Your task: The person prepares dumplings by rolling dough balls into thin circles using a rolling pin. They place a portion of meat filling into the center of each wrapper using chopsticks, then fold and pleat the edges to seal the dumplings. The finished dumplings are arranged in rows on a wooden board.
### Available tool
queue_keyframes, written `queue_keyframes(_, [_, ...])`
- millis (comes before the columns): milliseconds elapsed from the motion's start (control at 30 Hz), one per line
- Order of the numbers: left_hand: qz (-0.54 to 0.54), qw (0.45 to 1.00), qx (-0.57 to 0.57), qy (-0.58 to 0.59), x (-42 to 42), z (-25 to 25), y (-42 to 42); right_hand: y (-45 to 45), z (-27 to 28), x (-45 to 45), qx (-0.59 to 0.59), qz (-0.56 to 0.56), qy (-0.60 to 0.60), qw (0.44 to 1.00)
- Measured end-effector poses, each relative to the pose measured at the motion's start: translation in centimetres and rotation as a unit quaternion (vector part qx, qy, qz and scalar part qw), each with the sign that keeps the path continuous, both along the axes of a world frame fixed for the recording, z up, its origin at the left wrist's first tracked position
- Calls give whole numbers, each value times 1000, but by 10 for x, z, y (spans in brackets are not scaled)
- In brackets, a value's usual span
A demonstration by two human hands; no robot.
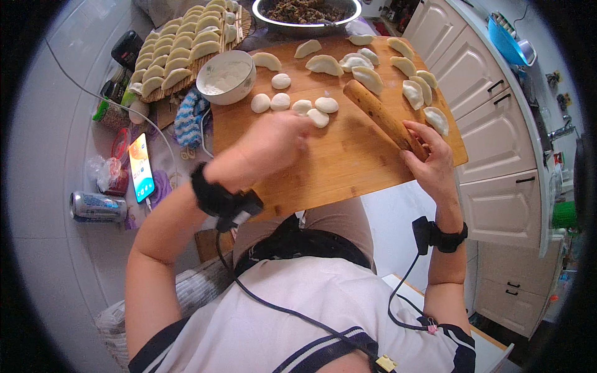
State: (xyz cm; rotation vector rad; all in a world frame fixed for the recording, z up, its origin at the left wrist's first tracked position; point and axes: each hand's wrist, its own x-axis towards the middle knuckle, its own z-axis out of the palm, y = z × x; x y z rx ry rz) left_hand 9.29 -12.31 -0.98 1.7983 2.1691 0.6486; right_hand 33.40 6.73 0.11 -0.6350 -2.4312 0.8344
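Observation:
My right hand (431, 158) grips the near end of a wooden rolling pin (375, 109), which slants across the right half of a wooden cutting board (317, 172). Over the board's left side, my left hand (280, 137) is blurred and its fingers are turned down. It is nearest to a small cluster of flattened dough pieces (319, 118); whether it pinches anything is hidden. Other round dough pieces (260, 103) lie farther left. Folded dumplings (324, 65) rest along the board's far and right sides.
A bowl of flour (226, 77) stands at the board's far left corner. Behind it, rows of dumplings fill a slatted mat (242, 23). A metal basin (307, 25) holds dark filling. Left are a lit phone (141, 168) on a cable and a can (98, 207).

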Motion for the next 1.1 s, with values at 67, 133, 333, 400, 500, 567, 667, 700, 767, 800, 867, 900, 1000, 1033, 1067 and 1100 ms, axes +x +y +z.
queue_keyframes(67, [-47, 998, 19, -45, 30, -1, 16, 2, -2, 3, -21, -10, 8, 1000])
queue_keyframes(133, [-91, 994, 56, -19, 47, 2, 34, 3, -3, 6, -68, -20, 26, 997])
queue_keyframes(333, [-52, 994, 57, 80, 28, 13, 51, 5, -10, 14, -110, -51, 65, 991])
queue_keyframes(400, [-64, 996, 56, 41, 20, 19, 34, 4, -10, 16, -99, -59, 57, 992])
queue_keyframes(500, [-35, 997, 53, 33, 9, 13, 8, 5, -6, 15, -64, -60, 32, 996])
queue_keyframes(567, [-25, 997, 50, 50, 4, 10, 6, 4, -7, 15, -61, -62, 28, 996])
queue_keyframes(667, [-32, 996, 52, 66, -1, 10, 27, 5, -7, 14, -53, -58, 31, 996])
queue_keyframes(700, [-26, 996, 54, 62, 1, 9, 39, 6, -8, 15, -50, -58, 33, 997])
queue_keyframes(767, [-19, 996, 72, 55, -1, 7, 59, 8, -11, 15, -85, -60, 47, 993])
queue_keyframes(800, [-25, 995, 88, 50, -6, 1, 73, 8, -12, 16, -101, -67, 54, 991])
queue_keyframes(867, [-29, 994, 103, 8, -11, -10, 88, 6, -8, 16, -101, -68, 50, 991])
queue_keyframes(900, [-41, 995, 91, 14, -4, -10, 96, 6, -8, 17, -101, -75, 48, 991])
queue_keyframes(1000, [-52, 997, 63, -11, 29, -5, 105, 4, -6, 15, -121, -73, 55, 988])
queue_keyframes(1033, [-86, 992, 87, 3, 34, -7, 104, 4, -6, 14, -116, -71, 61, 989])
queue_keyframes(1067, [-119, 986, 112, 16, 37, -9, 101, 4, -7, 14, -110, -68, 67, 989])
queue_keyframes(1100, [-158, 978, 134, 29, 41, -10, 99, 4, -8, 16, -107, -72, 74, 989])
